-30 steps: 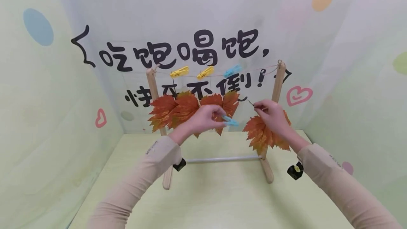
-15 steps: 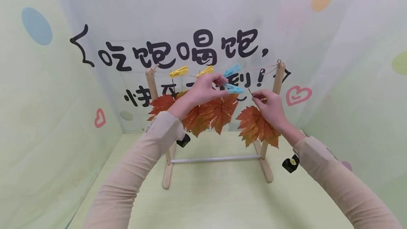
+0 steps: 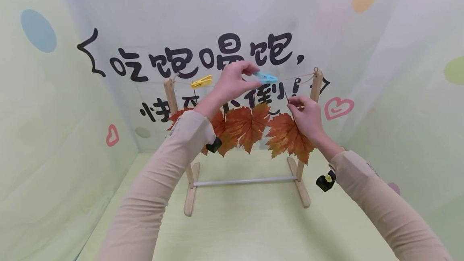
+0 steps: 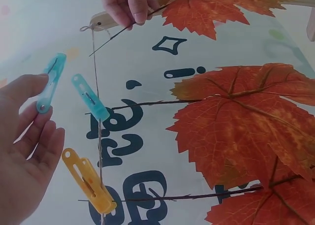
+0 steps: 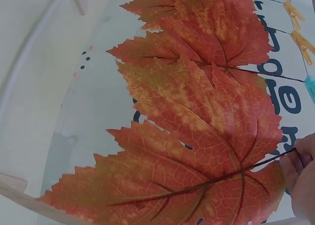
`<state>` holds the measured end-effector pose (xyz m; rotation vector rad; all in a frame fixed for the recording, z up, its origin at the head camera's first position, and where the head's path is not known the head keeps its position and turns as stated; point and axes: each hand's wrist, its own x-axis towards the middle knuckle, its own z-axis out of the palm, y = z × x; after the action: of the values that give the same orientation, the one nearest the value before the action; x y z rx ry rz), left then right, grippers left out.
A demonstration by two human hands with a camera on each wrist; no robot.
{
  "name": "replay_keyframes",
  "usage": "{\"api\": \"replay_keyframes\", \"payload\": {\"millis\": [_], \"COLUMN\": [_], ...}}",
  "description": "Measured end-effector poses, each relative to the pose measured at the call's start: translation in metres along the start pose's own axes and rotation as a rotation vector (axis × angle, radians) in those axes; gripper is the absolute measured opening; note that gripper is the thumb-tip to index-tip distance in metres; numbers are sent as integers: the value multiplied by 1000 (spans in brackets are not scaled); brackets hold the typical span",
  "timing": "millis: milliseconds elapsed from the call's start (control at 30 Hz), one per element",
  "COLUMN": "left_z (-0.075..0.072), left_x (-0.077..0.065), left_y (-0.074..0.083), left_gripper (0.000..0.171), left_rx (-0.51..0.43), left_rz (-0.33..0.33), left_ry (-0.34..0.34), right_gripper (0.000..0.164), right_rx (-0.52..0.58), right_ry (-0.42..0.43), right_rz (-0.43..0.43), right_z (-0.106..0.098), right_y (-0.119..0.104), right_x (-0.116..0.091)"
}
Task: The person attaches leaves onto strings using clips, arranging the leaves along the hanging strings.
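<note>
My left hand (image 3: pixel 233 81) pinches a light blue clothespin (image 4: pixel 51 83) between thumb and fingers, just above the string (image 4: pixel 95 67) and apart from it. Another blue clothespin (image 4: pixel 90 97) grips the string and a leaf stem; in the head view the two overlap. My right hand (image 3: pixel 307 118) pinches the dark stem of an orange-red maple leaf (image 3: pixel 290 136), whose blade hangs below. The stem's tip points up near the string, as the left wrist view shows. Several similar leaves (image 3: pixel 250 126) hang to the left, one under a yellow clothespin (image 3: pixel 201 81).
The string runs between two wooden posts (image 3: pixel 316 85), joined low down by a pale rod (image 3: pixel 246 181). Wooden feet (image 3: pixel 302 190) stand on the pale table (image 3: pixel 246 224). Behind is a backdrop cloth with large black characters (image 3: pixel 232 45).
My left hand has risen with the blue clothespin from in front of the leaves to string height. My right hand has lifted the leaf slightly upward and left.
</note>
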<state>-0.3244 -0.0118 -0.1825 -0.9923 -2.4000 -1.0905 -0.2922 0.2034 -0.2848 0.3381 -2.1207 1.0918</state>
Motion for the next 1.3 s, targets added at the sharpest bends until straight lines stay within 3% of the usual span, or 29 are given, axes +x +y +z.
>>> {"api": "replay_keyframes", "payload": {"millis": [133, 333, 667, 900, 1300], "left_z": [1, 7, 7, 16, 27], "left_x": [7, 16, 25, 30, 38], "left_y": [1, 3, 4, 5, 2], "left_gripper": [31, 33, 37, 35, 32], "left_rx": [-24, -1, 83, 45, 24], "left_rz": [-26, -48, -64, -29, -43], "left_ry": [35, 33, -11, -23, -55], "right_gripper": [15, 17, 15, 17, 18], "right_rx": [36, 68, 98, 114, 130], "right_ry": [32, 54, 73, 83, 78], "right_rz": [46, 111, 117, 152, 172], "right_z": [3, 8, 14, 16, 13], "right_y": [-1, -1, 1, 4, 2], "right_x": [3, 4, 7, 8, 9]}}
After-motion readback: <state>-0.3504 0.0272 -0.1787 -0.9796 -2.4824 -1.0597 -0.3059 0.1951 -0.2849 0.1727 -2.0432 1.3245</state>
